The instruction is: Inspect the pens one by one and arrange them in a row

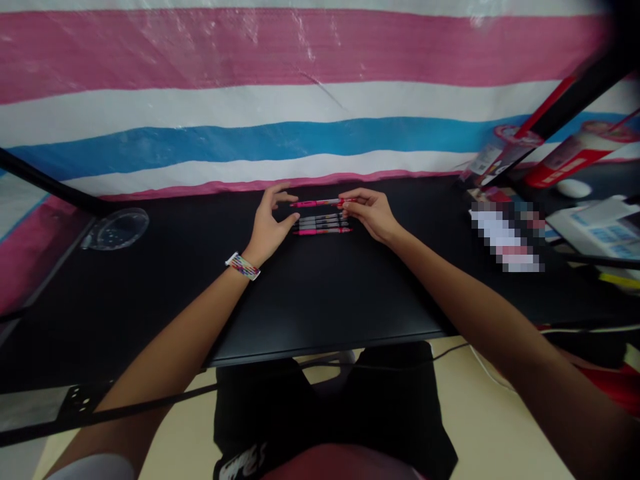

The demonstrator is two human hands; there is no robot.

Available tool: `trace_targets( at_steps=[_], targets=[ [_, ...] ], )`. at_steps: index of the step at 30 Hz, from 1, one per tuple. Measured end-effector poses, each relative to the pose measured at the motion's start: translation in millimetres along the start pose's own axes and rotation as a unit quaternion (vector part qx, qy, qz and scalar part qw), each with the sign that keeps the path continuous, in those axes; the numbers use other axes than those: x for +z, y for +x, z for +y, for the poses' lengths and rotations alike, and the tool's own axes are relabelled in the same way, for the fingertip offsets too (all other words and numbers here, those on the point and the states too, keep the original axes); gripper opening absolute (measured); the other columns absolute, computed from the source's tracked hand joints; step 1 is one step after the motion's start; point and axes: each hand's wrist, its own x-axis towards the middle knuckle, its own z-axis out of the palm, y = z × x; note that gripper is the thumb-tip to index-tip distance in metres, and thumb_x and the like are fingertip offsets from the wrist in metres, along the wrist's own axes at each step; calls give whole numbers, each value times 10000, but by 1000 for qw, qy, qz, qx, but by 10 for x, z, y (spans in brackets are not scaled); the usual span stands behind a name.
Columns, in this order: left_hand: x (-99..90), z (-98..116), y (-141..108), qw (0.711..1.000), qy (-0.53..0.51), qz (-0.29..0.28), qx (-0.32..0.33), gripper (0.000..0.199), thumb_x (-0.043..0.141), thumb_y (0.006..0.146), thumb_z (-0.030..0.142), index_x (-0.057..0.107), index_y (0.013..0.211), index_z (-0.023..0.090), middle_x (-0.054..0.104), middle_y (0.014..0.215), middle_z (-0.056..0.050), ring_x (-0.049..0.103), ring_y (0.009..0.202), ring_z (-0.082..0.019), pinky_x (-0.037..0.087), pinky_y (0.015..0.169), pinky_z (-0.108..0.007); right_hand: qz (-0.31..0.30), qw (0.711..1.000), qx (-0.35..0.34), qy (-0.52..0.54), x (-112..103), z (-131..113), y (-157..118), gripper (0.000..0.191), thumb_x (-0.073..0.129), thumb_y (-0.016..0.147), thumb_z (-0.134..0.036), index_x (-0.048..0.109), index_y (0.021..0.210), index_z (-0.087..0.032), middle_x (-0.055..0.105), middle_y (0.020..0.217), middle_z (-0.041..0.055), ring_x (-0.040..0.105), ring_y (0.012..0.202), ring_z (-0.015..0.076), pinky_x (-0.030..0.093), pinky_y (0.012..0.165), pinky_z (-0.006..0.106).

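A pink pen [323, 202] lies crosswise on the black desk, its right end pinched between the thumb and fingers of my right hand [373, 212]. My left hand [270, 223] is at the left ends of the pens, thumb and fingers spread apart. Its fingertips are close to the pink pen's left end; whether they touch it I cannot make out. Just nearer to me, several black-and-grey pens [320, 221] lie side by side in a row. Another pink pen [323, 231] forms the near edge of that row. My left thumb is beside the row's left ends.
A clear plastic lid [121, 229] lies at the left. At the right stand two drink cups, one with a red straw [500, 155], the other red and white [575, 157]. A white mouse [574, 189] is near them. A striped sheet [320, 53] hangs behind the desk [330, 293].
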Motion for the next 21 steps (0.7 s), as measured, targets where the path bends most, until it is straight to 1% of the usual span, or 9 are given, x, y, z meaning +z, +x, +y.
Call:
trace_targets(
  at_steps=[1, 3, 5, 7, 10, 15, 17, 19, 21],
  targets=[
    [-1, -2, 1, 1000, 7, -1, -7, 541, 909, 900, 421, 703, 1378, 277, 839, 1225, -83, 752, 1253, -300, 535, 1103, -477, -3, 1000, -2, -2, -1, 4, -1, 243, 952, 773, -336, 879, 990, -252, 829, 925, 47, 715, 779, 199, 636, 876, 443],
    [-3, -4, 2, 999, 21, -6, -27, 264, 792, 1008, 482, 802, 1165, 270, 859, 1093, -65, 771, 1107, -278, 544, 1062, -472, -5, 1000, -4, -7, -2, 8, -3, 239, 952, 781, -328, 880, 997, -257, 828, 931, 45, 713, 781, 198, 637, 882, 445],
    [-5, -1, 5, 998, 42, -14, -35, 292, 705, 1070, 486, 835, 929, 266, 852, 937, -46, 759, 971, -261, 548, 1019, -466, -4, 1000, -4, -10, -2, 8, -4, 236, 954, 780, -324, 881, 993, -252, 826, 928, 47, 712, 779, 198, 636, 877, 443],
    [-9, 12, 6, 998, 53, -22, -28, 295, 723, 1062, 437, 841, 850, 271, 842, 868, -30, 748, 930, -256, 549, 993, -456, -2, 1000, -1, -12, -2, 7, -5, 234, 954, 781, -322, 883, 989, -242, 823, 917, 50, 707, 763, 194, 632, 858, 437],
    [-21, 49, 6, 999, 39, -16, -5, 130, 779, 1017, 337, 866, 935, 285, 854, 945, -23, 750, 982, -254, 555, 992, -439, 2, 1000, 6, -15, 1, -1, -12, 234, 945, 784, -328, 883, 988, -232, 821, 905, 52, 696, 731, 187, 630, 830, 434],
    [-36, 116, 4, 999, 16, -12, 45, 177, 715, 1004, 210, 861, 930, 278, 839, 1013, -30, 759, 1024, -237, 561, 1018, -428, -14, 1000, 17, -9, 25, -19, -38, 242, 950, 774, -348, 890, 978, -232, 812, 864, 41, 689, 712, 181, 631, 816, 427],
    [-31, 128, 0, 1000, -1, -14, 24, 139, 741, 977, 212, 856, 1023, 273, 843, 1021, -29, 766, 1008, -232, 574, 1002, -416, -15, 1000, 9, -10, 30, -15, -43, 256, 957, 780, -363, 892, 996, -241, 819, 884, 41, 699, 728, 184, 637, 830, 429],
    [-21, 135, -6, 999, -29, -27, -6, 172, 757, 958, 216, 839, 1102, 262, 844, 995, -27, 774, 962, -222, 593, 965, -398, -7, 1000, 1, -14, 30, -4, -42, 267, 959, 785, -375, 892, 1012, -251, 831, 923, 46, 711, 751, 191, 644, 847, 440],
    [-9, 144, -14, 998, -46, -37, -27, 130, 753, 983, 260, 832, 1087, 253, 836, 918, -24, 773, 893, -211, 604, 915, -380, -1, 1000, -4, -15, 29, 8, -39, 265, 964, 782, -366, 895, 1014, -258, 840, 945, 50, 722, 774, 198, 646, 859, 444]
  ],
)
